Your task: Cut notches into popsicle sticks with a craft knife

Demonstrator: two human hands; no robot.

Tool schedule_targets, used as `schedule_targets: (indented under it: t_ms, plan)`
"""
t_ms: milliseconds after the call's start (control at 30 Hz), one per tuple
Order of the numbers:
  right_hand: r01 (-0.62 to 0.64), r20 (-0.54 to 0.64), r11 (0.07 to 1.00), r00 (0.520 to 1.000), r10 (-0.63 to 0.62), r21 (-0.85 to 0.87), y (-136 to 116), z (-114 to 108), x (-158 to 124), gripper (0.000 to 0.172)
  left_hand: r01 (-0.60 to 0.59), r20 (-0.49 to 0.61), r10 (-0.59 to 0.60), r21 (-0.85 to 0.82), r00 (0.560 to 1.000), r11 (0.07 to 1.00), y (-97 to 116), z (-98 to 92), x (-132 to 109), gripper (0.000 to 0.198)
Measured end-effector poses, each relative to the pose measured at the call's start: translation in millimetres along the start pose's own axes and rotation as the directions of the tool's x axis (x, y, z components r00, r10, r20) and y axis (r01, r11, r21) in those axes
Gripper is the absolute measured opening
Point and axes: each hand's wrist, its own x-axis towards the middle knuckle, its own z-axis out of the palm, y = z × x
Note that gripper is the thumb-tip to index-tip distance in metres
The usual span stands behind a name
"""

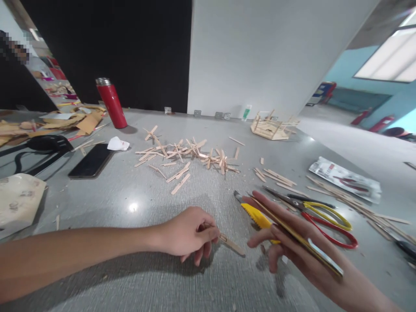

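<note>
Work surface: a grey bench [104,203] with a fine-lined texture and a bright light reflection. A black panel [130,47] and a pale grey panel [260,52] stand along its rear edge, with small metal brackets [197,113] at their base. To the right, the room shows a turquoise wall [365,65], a bright window [390,58] and red fire extinguishers [382,123].

Hands: the left hand [195,236] pinches a slotted wooden stick [233,245] between thumb and fingers, above the near middle of the bench. The right hand [292,247] has its fingers extended and parted, with a narrow gold-coloured tool [294,234] held between them. A yellow utility knife [255,215] lies just beyond; contact with the fingers cannot be determined.

Bench layout: loose wooden sticks [191,149] are piled at the centre. Right side: scissors with red and yellow handles [328,216], a white packet [346,178] and, at the rear, a wooden frame [271,126]. Left side: a red flask [112,104], upright; a black smartphone [91,161], lying flat, a crumpled white tissue [118,144] at its corner; and cardboard scraps [87,123].
</note>
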Motion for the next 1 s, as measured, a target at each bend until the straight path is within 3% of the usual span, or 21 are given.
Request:
schedule_targets:
  t_ms: [167,300,367,500,767,1000]
  plan:
    - [-0.141,-0.075,0.975,0.985,0.155,0.171,-8,6,4,0.055,0.011,0.009,-0.011,-0.007,1.000,1.000,-3,0.3,1,0.024]
    - [-0.170,-0.211,0.976,0.958,0.196,0.137,-4,13,10,0.068,-0.001,0.015,0.001,0.015,1.000,1.000,-3,0.1,2,0.026]
    - [-0.186,-0.254,0.973,0.943,0.215,0.136,1,14,14,0.059,-0.001,0.016,0.001,0.016,1.000,1.000,-2,0.2,2,0.026]
    - [-0.202,-0.202,0.969,0.953,0.228,0.139,9,14,17,0.038,0.014,0.017,-0.014,0.008,1.000,1.000,-4,1.1,4,0.026]
    - [-0.247,-0.257,0.969,0.935,0.246,0.030,7,22,13,0.051,0.013,0.030,-0.013,-0.008,0.999,1.000,-8,0.9,5,0.033]
    - [-0.328,-0.213,0.944,0.921,0.326,0.029,7,26,8,0.048,0.017,0.011,-0.017,-0.011,1.000,1.000,-7,1.1,4,0.033]
